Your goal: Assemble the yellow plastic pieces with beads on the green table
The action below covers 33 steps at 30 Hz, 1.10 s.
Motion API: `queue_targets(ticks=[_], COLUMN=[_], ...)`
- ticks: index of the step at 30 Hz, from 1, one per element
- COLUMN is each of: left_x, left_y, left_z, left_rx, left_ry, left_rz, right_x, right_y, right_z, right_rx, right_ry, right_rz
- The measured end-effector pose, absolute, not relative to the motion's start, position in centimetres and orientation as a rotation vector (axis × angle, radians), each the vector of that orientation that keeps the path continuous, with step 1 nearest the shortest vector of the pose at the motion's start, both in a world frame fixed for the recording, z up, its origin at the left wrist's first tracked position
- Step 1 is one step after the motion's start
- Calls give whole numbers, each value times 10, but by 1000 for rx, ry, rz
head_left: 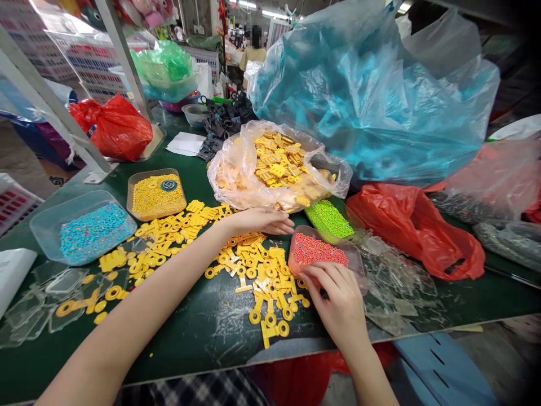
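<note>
At six o'clock, nearest, scratched green bench (203,335) shows between its front edge and a scatter of yellow plastic pieces (273,280), many with ring-shaped ends. A few of these come close to that edge. At four o'clock, the right hand (340,296) bends its fingers over the near rim of a clear tub (357,265) of coral-red beads (316,248); whether it grips anything cannot be told. Thin clear plastic pieces (397,276) crowd the tub's right side.

At the centre, the left hand (264,220) is open, fingers extended, above the yellow pieces; contact is unclear. Its forearm crosses the bench from seven o'clock. At nine o'clock stand a tub of blue beads (93,228) and, just beyond, one of yellow beads (150,192). Lime-green beads (329,220) sit at three o'clock, behind the coral ones, with a red plastic bag (414,225) to their right. At twelve, an open translucent bag (228,169) brims with yellow pieces. Farther, a big blue-filled bag (376,113) walls off one to two o'clock.
</note>
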State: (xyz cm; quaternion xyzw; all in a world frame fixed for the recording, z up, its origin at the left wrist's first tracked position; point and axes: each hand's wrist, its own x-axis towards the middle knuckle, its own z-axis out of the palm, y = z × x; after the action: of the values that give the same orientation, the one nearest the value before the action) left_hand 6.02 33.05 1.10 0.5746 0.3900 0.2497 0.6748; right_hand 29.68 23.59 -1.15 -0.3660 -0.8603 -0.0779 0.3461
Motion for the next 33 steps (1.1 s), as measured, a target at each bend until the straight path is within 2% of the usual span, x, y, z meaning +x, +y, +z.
queue_targets(ticks=[4,9,12,15,18,24,28,33], left_x=[77,104,99,82,77,90,82,73], left_y=[324,311,313,322,330,328,320,316], left_z=[30,50,54,45,21,-19,-18,-11], left_rx=[1167,1556,1763,1975,2234,2453,2544,2482], left_ry=[782,574,647,1018,1291,1254,1122,1046], left_rz=[686,511,486,597,439,311,187,201], right_x=[294,293,293,295,300,315,325,332], right_y=[235,234,233,229,224,215,213,213], right_z=[-10,-9,-8,-6,-5,-12,-18,-23], right_rx=[-952,-947,-945,-942,-951,-967,-976,-950], right_ry=[-2246,-2241,-2238,-2235,-2227,-2159,-2118,-2104], right_rz=[-172,-148,-136,-121,-119,-136,-127,-95])
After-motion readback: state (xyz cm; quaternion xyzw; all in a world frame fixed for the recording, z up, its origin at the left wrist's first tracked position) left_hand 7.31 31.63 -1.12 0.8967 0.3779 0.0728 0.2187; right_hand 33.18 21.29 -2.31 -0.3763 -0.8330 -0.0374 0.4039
